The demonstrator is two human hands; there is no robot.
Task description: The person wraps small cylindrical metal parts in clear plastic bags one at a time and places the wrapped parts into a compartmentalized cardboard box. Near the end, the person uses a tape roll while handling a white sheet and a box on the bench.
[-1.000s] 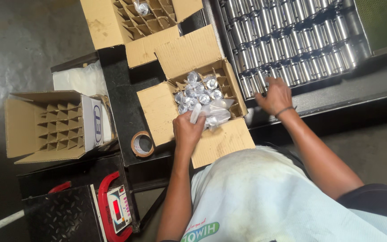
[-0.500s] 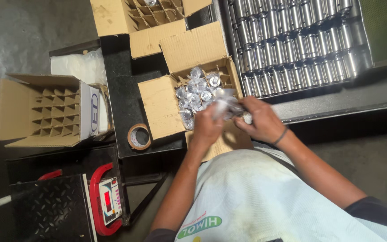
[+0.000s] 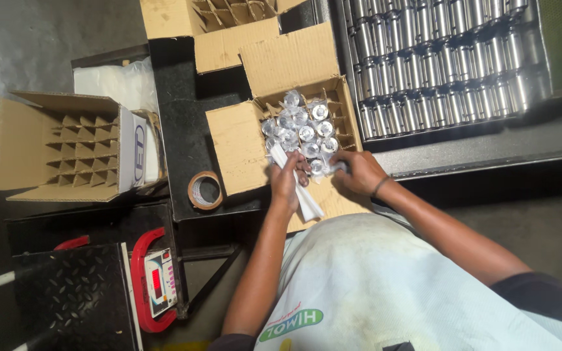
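I see two hands: the left hand [image 3: 287,179] grips a clear plastic bag [image 3: 294,179], the right hand [image 3: 357,172] pinches its other end, over one open box [image 3: 239,146] of wrapped metal cylinders [image 3: 307,127]. Beside sits one tape roll [image 3: 205,190]; beyond, two empty divider boxes [image 3: 66,153]. Before, the right hand was at the tray [image 3: 437,65].

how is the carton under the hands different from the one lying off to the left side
The carton under the hands sits upright with its flaps open, and its cells hold wrapped metal cylinders; the left carton lies on its side, and its cells look empty. Both are brown cardboard with divider grids.
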